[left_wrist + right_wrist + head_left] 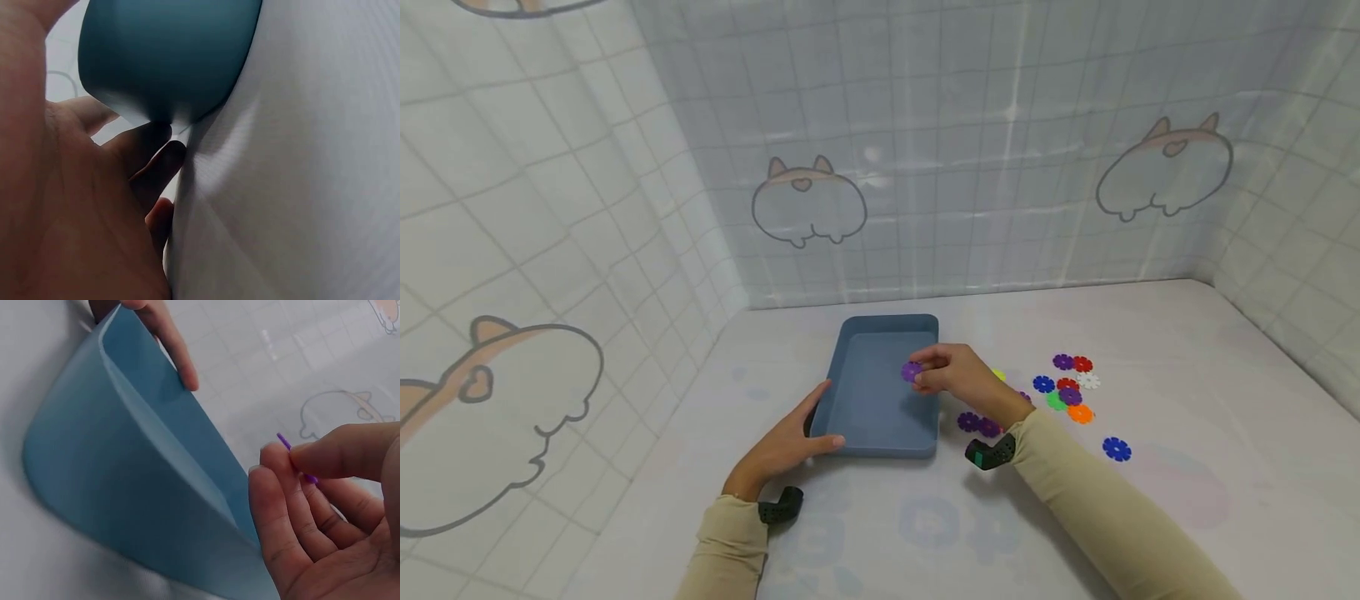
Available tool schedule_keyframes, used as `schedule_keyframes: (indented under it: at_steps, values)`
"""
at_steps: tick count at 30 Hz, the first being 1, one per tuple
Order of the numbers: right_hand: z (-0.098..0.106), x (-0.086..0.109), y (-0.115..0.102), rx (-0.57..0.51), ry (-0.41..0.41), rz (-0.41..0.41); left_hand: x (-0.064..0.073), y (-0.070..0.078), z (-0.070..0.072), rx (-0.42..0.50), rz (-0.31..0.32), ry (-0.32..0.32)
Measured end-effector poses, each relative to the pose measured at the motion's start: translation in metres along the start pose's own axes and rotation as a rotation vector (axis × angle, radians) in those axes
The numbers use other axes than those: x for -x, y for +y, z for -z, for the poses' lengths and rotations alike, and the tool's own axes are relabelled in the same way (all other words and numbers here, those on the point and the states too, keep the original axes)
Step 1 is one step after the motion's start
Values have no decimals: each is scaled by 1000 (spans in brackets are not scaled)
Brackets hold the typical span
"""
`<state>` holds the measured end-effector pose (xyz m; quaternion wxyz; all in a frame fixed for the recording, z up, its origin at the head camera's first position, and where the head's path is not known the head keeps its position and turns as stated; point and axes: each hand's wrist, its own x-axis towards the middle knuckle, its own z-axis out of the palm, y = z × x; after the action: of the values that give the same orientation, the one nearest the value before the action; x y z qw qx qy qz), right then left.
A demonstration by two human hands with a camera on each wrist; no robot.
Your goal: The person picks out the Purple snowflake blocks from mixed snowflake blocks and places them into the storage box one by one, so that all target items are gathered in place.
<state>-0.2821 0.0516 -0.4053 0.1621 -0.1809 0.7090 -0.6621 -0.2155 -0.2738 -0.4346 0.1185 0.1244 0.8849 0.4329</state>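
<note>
A blue-grey rectangular tray (874, 454) lies on the white surface. At its near left corner my left hand (786, 442) holds it, thumb over the near rim and index finger along the left rim. The left wrist view shows other fingers (164, 156) bent against the outside of that corner. Above the tray's right part, my right hand (951, 371) pinches a purple flower-shaped plastic disc (912, 372) between thumb and fingers. That disc (284, 440) appears edge-on in the right wrist view. The tray floor bears no discs.
Right of the tray lie more flower discs: purple ones (967, 422) near its wall, partly hidden by my right forearm, and a mixed cluster with an orange disc (1081, 414). A single blue disc (1117, 449) sits nearer me. Tile-patterned sheets (962, 208) stand behind and on both sides.
</note>
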Motion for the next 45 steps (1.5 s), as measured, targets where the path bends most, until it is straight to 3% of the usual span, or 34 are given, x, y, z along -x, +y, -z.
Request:
schedule_keyframes:
  at_steps: [11, 21, 45]
  values:
    - [-15, -16, -7, 17, -93, 12, -3, 3, 0, 5, -2, 3]
    - [-25, -28, -6, 142, -188, -15, -3, 2, -2, 10, -3, 0]
    - [-43, -47, -3, 233, -190, -91, -2, -1, 0, 10, 13, 8]
